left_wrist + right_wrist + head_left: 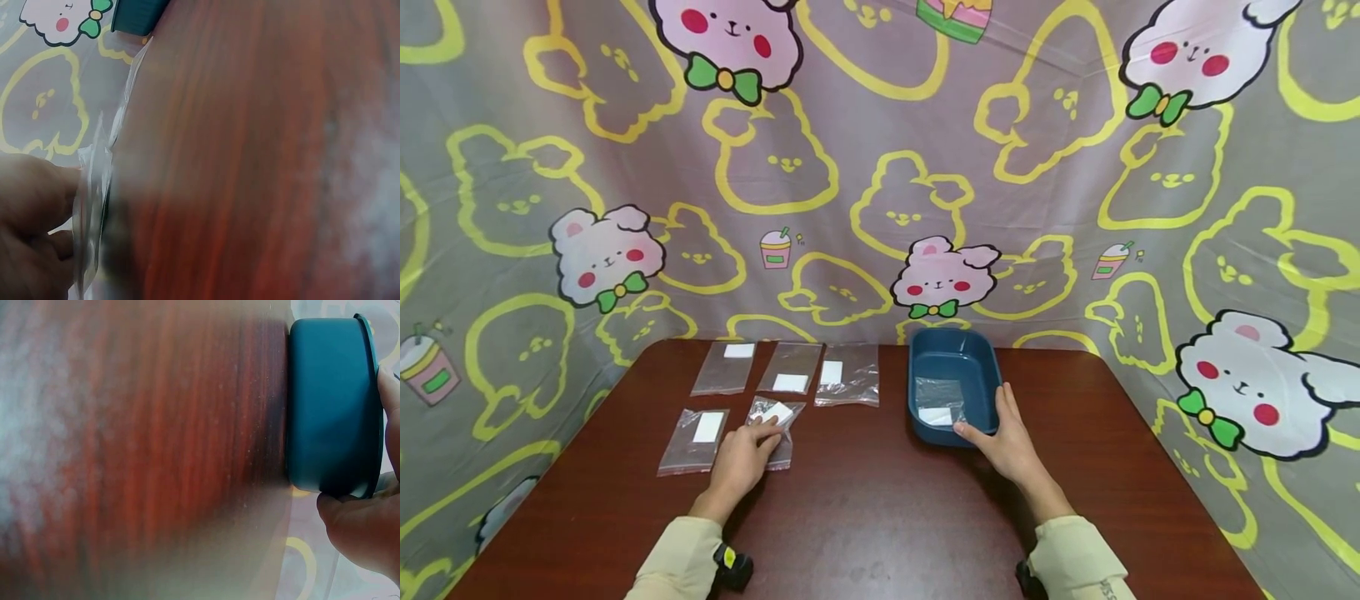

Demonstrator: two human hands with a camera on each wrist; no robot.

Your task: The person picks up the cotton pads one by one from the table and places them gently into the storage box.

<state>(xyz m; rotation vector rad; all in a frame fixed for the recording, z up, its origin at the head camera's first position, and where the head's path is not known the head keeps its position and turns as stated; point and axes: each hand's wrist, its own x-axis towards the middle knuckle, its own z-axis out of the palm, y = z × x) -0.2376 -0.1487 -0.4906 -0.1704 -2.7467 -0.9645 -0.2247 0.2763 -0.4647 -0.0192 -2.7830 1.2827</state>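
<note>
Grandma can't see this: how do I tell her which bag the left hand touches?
On the brown table, left of the blue tub, lie clear bags in two rows. Take the nearer row's right bag, the rumpled one under the left hand.

The head camera looks forward and down from above the near side of the table [880,500], far enough back to take in the left hand [741,458], the right hand [1011,442] and the patterned cloth [820,150] beyond. The left wrist camera sits low and close, facing far across the tabletop past a plastic bag [780,454]; its picture is turned sideways (the tabletop stands up like a wall). The right wrist camera, also low and sideways, faces the blue tub [979,383] from the near side. All three views share the tub; head and left wrist share the bag.
</note>
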